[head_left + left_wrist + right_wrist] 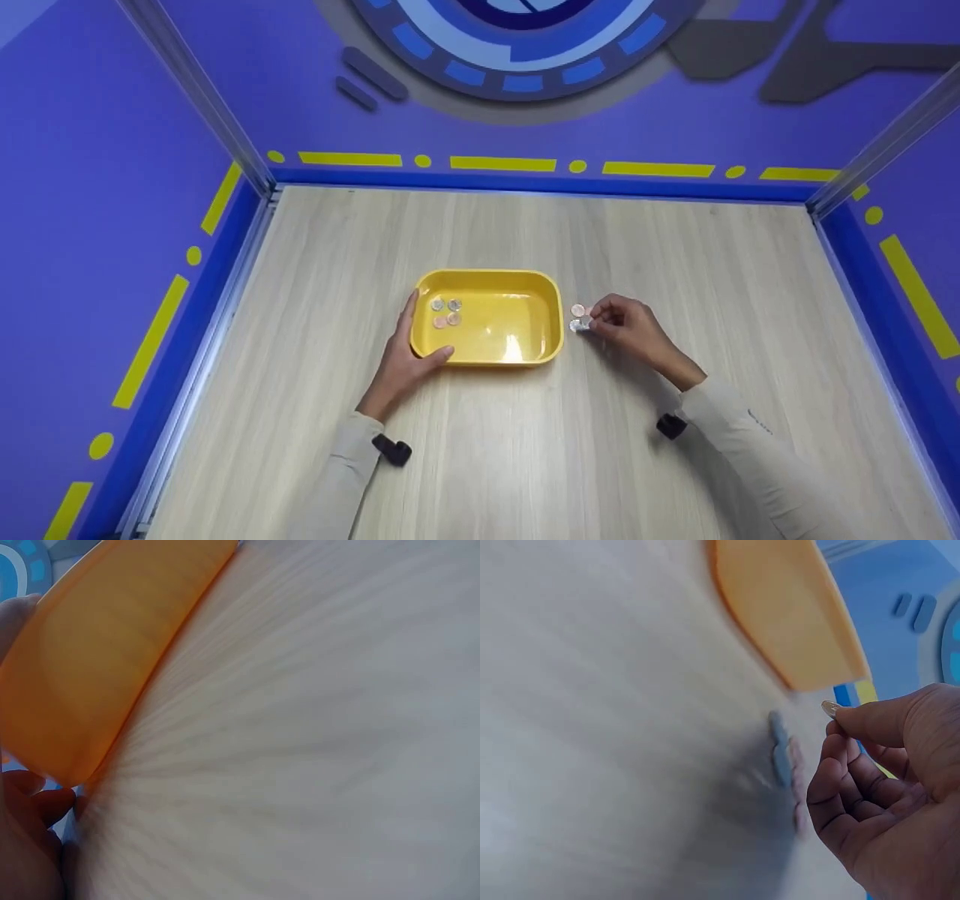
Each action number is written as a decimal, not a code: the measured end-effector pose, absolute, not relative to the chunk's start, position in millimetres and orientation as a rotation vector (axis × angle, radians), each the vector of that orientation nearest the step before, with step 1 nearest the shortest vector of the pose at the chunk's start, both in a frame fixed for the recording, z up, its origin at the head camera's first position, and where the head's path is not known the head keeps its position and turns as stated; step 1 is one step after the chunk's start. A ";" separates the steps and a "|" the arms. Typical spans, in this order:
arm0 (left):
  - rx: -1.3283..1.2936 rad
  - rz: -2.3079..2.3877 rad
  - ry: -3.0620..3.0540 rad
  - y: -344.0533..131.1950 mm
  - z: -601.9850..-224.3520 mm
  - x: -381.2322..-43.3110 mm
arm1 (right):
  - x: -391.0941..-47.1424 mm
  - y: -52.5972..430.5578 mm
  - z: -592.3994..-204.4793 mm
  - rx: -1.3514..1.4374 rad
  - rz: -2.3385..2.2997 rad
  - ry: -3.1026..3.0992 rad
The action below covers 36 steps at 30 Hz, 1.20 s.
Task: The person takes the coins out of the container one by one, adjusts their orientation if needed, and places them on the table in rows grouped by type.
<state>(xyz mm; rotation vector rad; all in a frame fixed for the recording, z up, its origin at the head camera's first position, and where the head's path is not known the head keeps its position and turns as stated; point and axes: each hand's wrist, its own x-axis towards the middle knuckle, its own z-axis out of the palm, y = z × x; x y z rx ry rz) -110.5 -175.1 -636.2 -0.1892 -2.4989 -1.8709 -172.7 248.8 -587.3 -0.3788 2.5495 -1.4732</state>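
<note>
A yellow plastic tub stands on the table, with two silvery coins and two copper-coloured coins lying at its left end. My left hand grips that end: the thumb lies over the front rim and the fingers run along the outer wall. To the right of the tub, my right hand pinches a silvery coin between thumb and index finger. Just beneath are copper-coloured coins and silvery coins on the tabletop, partly covered by the fingers in the head view.
The wood-grain table is bounded by a blue-purple back wall and side walls, with metal rails along the edges. A black wrist device sits on the left sleeve, another on the right.
</note>
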 end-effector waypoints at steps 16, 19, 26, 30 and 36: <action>-0.184 -1.846 -2.522 -175.5 -637.1 -108.8 | -162.9 280.8 -603.2 -0.257 -1.399 2.631; -0.194 -1.856 -2.510 -175.2 -637.2 -108.8 | -162.7 280.4 -604.6 -0.254 -1.366 2.656; -0.178 -1.870 -2.490 -173.8 -637.6 -109.5 | -162.1 278.3 -606.5 -0.263 -1.357 2.669; -0.170 -1.886 -2.483 -172.0 -636.8 -110.5 | -162.1 277.8 -607.2 -0.272 -1.359 2.677; -0.170 -1.898 -2.478 -172.2 -635.8 -111.1 | -162.7 275.9 -606.6 -0.279 -1.317 2.716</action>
